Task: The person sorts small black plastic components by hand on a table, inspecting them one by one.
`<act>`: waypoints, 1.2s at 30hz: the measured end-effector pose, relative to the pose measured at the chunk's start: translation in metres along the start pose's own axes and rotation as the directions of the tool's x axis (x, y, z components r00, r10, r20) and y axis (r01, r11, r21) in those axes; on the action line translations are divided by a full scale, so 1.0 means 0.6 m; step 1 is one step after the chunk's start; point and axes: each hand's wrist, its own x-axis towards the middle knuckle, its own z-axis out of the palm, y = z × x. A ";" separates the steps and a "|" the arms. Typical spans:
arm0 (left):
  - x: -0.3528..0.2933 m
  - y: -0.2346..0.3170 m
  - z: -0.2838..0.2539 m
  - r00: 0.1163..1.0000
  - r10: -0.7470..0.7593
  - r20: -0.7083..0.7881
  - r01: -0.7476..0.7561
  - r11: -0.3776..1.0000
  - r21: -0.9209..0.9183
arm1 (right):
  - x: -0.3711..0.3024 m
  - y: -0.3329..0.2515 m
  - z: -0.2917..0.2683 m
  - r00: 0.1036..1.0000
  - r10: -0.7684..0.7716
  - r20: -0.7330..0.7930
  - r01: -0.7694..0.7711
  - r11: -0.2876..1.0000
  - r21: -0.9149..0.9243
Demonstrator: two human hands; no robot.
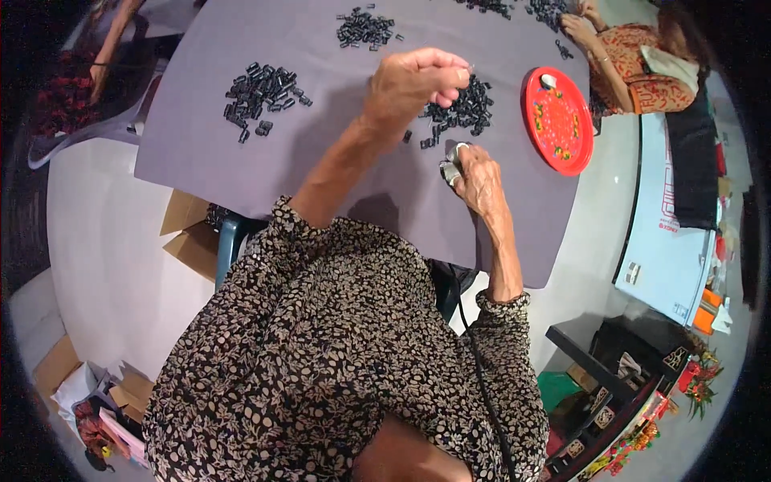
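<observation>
Across the tabletop runs a gray-mauve cloth point(265, 36). On it, taken from the left hand, a red oval tray point(570, 165) with a floral pattern lies at four o'clock. A heap of small black cylindrical pieces point(265, 88) sits at nine o'clock; the near heap point(463, 115), partly hidden by that hand, lies just beyond its fingers at four o'clock, and directly at twelve o'clock from the right fingertips. The left hand point(422, 80) has its fingers curled, thumb and forefinger pinched. The right hand point(482, 178) rests at five o'clock, fingers closed on a silvery object point(450, 167). A tiny pale glint point(471, 67) shows at the left fingertips, too small to identify.
</observation>
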 end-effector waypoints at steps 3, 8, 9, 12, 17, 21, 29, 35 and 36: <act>-0.006 0.010 0.013 1.000 -0.008 0.025 0.007 1.000 0.002 | 0.006 0.014 0.000 0.972 0.230 -0.057 -0.198 0.921 0.334; -0.011 0.016 0.033 0.995 -0.067 0.076 0.058 0.991 0.123 | 0.052 0.011 -0.082 0.867 0.486 -0.106 -0.014 0.236 0.972; -0.013 0.015 0.040 0.995 -0.069 0.075 0.062 0.993 0.096 | 0.061 0.010 -0.094 0.877 0.462 -0.136 0.054 0.185 0.981; -0.010 0.026 0.058 0.994 -0.032 0.103 0.026 0.998 0.054 | 0.087 -0.008 -0.126 0.888 0.427 -0.168 0.161 0.054 0.986; -0.010 0.039 0.085 0.995 0.056 0.085 -0.057 0.998 0.016 | 0.105 -0.009 -0.144 0.925 0.324 -0.198 0.300 -0.304 0.904; -0.014 0.032 0.084 0.989 0.122 0.080 -0.131 0.985 0.115 | 0.114 -0.014 -0.143 0.931 0.290 -0.220 0.329 -0.411 0.850; -0.022 0.044 0.080 0.989 0.141 0.034 -0.144 0.983 0.111 | 0.112 -0.039 -0.148 0.938 0.289 -0.192 0.275 -0.281 0.919; -0.020 0.032 0.075 0.983 0.179 0.046 -0.183 0.978 0.098 | 0.103 -0.046 -0.147 0.883 0.323 -0.341 0.318 0.123 0.940; -0.019 0.032 0.074 0.980 0.190 0.052 -0.194 0.976 0.100 | 0.104 -0.046 -0.148 0.884 0.319 -0.341 0.319 0.121 0.940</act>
